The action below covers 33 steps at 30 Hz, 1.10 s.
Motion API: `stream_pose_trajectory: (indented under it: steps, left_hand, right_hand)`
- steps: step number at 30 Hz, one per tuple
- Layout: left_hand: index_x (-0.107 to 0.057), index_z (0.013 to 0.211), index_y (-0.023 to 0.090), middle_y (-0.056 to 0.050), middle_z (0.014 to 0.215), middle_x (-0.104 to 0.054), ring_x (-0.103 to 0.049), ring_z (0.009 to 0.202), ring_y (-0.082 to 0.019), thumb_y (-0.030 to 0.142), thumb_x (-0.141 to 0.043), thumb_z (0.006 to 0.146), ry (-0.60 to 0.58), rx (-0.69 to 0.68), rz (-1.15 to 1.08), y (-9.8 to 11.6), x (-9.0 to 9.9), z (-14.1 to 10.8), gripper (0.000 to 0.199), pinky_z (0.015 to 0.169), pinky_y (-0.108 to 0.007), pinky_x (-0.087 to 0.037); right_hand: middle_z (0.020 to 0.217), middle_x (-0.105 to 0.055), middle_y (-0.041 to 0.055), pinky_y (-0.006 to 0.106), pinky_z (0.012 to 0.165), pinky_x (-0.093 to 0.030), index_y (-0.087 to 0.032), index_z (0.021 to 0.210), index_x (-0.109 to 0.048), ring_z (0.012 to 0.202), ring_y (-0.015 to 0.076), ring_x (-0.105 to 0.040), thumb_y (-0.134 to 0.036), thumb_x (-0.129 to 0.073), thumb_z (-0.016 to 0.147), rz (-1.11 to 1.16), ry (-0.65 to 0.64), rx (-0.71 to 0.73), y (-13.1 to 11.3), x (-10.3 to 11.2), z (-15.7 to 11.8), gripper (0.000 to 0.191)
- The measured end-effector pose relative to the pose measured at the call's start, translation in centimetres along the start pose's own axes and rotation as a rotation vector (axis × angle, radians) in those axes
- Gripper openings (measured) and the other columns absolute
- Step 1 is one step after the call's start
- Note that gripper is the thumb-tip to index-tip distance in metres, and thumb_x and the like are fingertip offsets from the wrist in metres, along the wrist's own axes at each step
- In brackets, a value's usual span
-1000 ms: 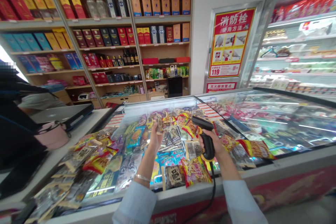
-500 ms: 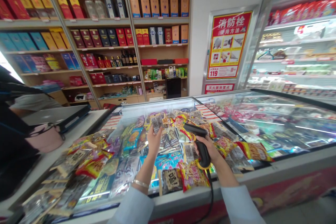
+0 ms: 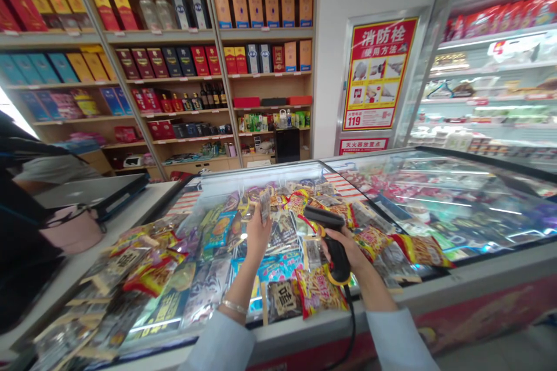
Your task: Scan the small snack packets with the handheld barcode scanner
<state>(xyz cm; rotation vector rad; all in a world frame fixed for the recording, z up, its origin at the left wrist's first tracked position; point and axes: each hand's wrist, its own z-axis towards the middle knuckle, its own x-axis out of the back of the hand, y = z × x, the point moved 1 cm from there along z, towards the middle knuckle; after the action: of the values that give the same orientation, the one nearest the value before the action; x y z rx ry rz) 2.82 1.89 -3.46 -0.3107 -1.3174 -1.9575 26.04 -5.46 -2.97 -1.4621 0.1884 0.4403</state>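
My left hand [image 3: 258, 227] grips a small snack packet [image 3: 264, 204] with a clear, dark-filled front, held up and turned nearly edge-on. In my right hand [image 3: 348, 246] is a black and yellow barcode scanner [image 3: 337, 258], its head pointing left toward the packet without touching it. A black cable runs down from the scanner's handle. Below my hands, on the freezer's glass top, lie a red and yellow snack bag [image 3: 321, 291] and a dark packet [image 3: 284, 299] with a pale label.
The chest freezer [image 3: 461, 287] spans the front. More snack bags [image 3: 152, 269] are piled at its left, others [image 3: 424, 249] at right. On the left counter stands a pink bucket-shaped bag [image 3: 73, 229], beside a person in dark clothing [image 3: 21, 232]. Stocked shelves [image 3: 265, 35] line the back.
My left hand has turned the packet from facing me to nearly edge-on and moved slightly right. My right hand and the scanner have barely moved.
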Motion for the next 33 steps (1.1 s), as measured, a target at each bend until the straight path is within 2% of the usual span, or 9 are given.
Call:
stream_pose_trajectory:
  steps: [6,16,21,27,33]
  left_hand:
    - [-0.034,0.145,0.027,-0.006,0.091,-0.072,-0.068,0.073,-0.022,0.017,-0.042,0.086,-0.114,-0.148,0.166,1.0,0.0,-0.7,0.061,0.067,-0.027,-0.044]
    - [-0.023,0.149,0.015,-0.002,0.06,-0.065,-0.063,0.056,-0.019,0.026,-0.038,0.092,-0.159,-0.121,0.227,1.6,0.1,-1.2,0.06,0.059,-0.024,-0.04]
    - [-0.023,0.149,0.013,-0.007,0.068,-0.069,-0.066,0.066,-0.022,0.03,-0.035,0.093,-0.128,-0.099,0.257,1.8,0.3,-1.1,0.059,0.062,-0.026,-0.043]
    - [-0.023,0.149,0.015,-0.008,0.071,-0.07,-0.067,0.067,-0.024,0.027,-0.037,0.092,-0.15,-0.108,0.271,1.9,0.3,-1.1,0.06,0.065,-0.028,-0.045]
    - [-0.023,0.148,0.017,-0.01,0.086,-0.072,-0.069,0.078,-0.023,0.026,-0.033,0.094,-0.176,-0.05,0.117,2.1,0.5,-1.2,0.056,0.072,-0.029,-0.047]
  right_hand:
    - [0.048,-0.059,-0.0004,0.019,0.034,-0.039,-0.017,0.066,-0.056,0.034,0.0097,-0.051,-0.044,-0.073,0.067,-0.007,0.034,0.026,-0.3,-0.1,-0.1,0.032]
    - [0.049,-0.058,-0.0009,0.02,0.034,-0.037,-0.017,0.069,-0.057,0.034,0.01,-0.051,-0.044,-0.072,0.068,0.004,0.013,0.007,-0.2,0.2,0.0,0.031]
    - [0.048,-0.058,-0.0014,0.02,0.034,-0.037,-0.016,0.074,-0.059,0.034,0.0102,-0.051,-0.043,-0.071,0.069,0.003,0.012,-0.004,-0.2,0.1,-0.1,0.03]
    - [0.048,-0.058,-0.0013,0.02,0.033,-0.038,-0.017,0.07,-0.055,0.034,0.0102,-0.05,-0.042,-0.071,0.068,-0.002,0.012,0.006,-0.3,0.1,-0.2,0.029]
    - [0.047,-0.056,-0.0015,0.019,0.032,-0.036,-0.017,0.072,-0.058,0.034,0.0095,-0.049,-0.042,-0.071,0.067,0.039,0.03,-0.017,-0.7,0.2,-0.2,0.028]
